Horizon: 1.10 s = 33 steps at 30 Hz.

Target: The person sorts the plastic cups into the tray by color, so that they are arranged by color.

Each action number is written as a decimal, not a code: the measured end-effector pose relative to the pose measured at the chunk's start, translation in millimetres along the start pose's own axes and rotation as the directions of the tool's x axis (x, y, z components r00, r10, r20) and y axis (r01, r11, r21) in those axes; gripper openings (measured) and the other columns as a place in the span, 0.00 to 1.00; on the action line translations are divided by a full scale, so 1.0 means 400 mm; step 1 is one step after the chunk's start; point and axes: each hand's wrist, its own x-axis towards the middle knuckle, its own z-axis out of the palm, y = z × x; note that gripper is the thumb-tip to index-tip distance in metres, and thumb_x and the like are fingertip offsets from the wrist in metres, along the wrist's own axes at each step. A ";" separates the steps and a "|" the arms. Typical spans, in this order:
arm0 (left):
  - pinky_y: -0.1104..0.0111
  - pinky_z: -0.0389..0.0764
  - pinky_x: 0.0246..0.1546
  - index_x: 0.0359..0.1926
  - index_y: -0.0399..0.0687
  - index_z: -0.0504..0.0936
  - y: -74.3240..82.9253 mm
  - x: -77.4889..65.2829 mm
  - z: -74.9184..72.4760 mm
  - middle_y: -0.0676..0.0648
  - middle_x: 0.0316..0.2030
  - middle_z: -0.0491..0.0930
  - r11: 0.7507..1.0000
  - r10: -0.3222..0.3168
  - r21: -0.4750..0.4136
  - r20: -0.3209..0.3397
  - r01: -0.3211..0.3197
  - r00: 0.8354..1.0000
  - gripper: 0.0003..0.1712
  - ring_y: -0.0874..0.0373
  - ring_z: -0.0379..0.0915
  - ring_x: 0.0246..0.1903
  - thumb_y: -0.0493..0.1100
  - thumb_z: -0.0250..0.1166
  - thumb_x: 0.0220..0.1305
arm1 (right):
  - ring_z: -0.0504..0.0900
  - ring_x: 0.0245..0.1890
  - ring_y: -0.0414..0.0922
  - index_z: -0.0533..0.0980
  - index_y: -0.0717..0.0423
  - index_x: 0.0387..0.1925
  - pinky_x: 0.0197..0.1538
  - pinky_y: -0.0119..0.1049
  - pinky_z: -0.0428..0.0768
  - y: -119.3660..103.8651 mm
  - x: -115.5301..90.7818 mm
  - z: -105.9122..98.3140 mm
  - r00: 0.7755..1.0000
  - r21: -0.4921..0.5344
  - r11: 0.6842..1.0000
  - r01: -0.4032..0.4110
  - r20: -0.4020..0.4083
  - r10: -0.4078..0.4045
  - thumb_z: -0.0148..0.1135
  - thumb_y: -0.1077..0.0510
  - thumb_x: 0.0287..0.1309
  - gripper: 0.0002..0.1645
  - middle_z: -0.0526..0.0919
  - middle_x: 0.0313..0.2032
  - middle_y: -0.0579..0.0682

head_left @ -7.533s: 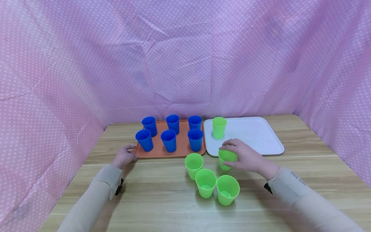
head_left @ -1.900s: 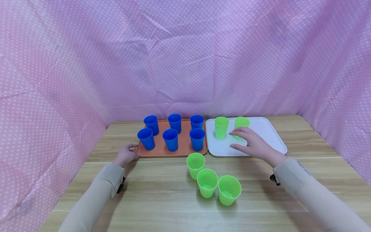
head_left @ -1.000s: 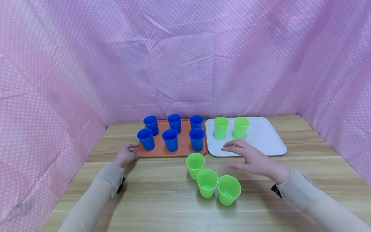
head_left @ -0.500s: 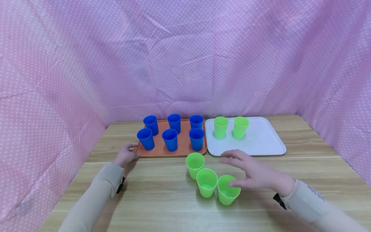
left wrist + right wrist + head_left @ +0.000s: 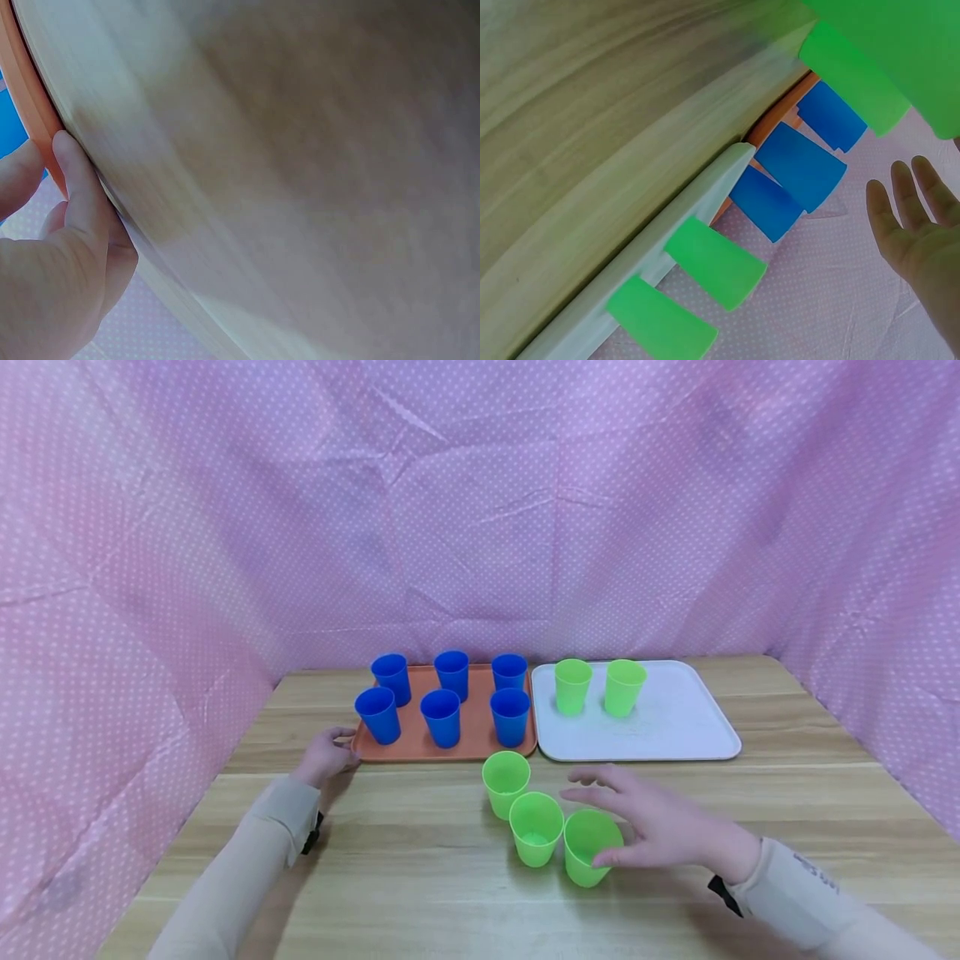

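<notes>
Orange plastic tray (image 5: 410, 742), left hand (image 5: 322, 758) pinching: six blue tapered cups (image 5: 442, 727). Right of it, white tray (image 5: 678, 718): two green tapered cups (image 5: 572, 697); front-right, three more (image 5: 534, 852). Right hand (image 5: 667, 827) spread.

The head view looks forward and down, farthest from the fingers (image 5: 596, 797). Tilted wrist views sit close behind theirs, sharing with it: left, the orange tray (image 5: 411, 728) at the fingertips (image 5: 65, 148) and, probably, blurred tabletop (image 5: 262, 150); right, the white tray (image 5: 678, 718) beyond them.

The left hand (image 5: 327, 757) grips between bent digits, its forearm (image 5: 240, 864) stretching back behind it. The right hand (image 5: 660, 822) is spread, fingers (image 5: 604, 776) reaching ahead, thumb (image 5: 617, 857) parted from them, forearm (image 5: 813, 893) trailing behind.
</notes>
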 end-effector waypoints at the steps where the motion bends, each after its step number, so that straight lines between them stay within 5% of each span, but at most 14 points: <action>1: 0.59 0.78 0.50 0.66 0.30 0.59 0.001 0.002 -0.001 0.28 0.57 0.68 1.000 0.004 -0.005 0.004 -0.004 1.000 0.31 0.44 0.71 0.51 0.29 0.54 0.62 | 0.72 0.55 0.49 0.69 0.49 0.62 0.52 0.45 0.76 0.000 0.001 0.002 1.000 0.000 1.000 0.005 -0.004 -0.005 0.68 0.36 0.48 0.42 0.70 0.58 0.56; 12: 0.62 0.80 0.45 0.64 0.28 0.62 0.003 0.021 -0.023 0.27 0.52 0.71 0.999 0.047 -0.004 0.021 -0.047 0.999 0.31 0.46 0.74 0.45 0.28 0.58 0.58 | 0.73 0.55 0.47 0.69 0.48 0.62 0.51 0.44 0.77 -0.008 0.009 0.027 1.000 0.015 1.000 -0.018 0.015 0.018 0.71 0.38 0.44 0.44 0.70 0.57 0.53; 33: 0.66 0.79 0.44 0.66 0.29 0.59 0.008 0.039 -0.021 0.29 0.54 0.69 1.000 0.002 -0.013 0.028 -0.001 1.000 0.31 0.47 0.72 0.46 0.27 0.54 0.61 | 0.74 0.51 0.43 0.72 0.50 0.59 0.49 0.41 0.78 -0.005 0.002 0.028 0.999 0.021 0.999 -0.034 -0.007 0.034 0.70 0.44 0.49 0.36 0.74 0.52 0.48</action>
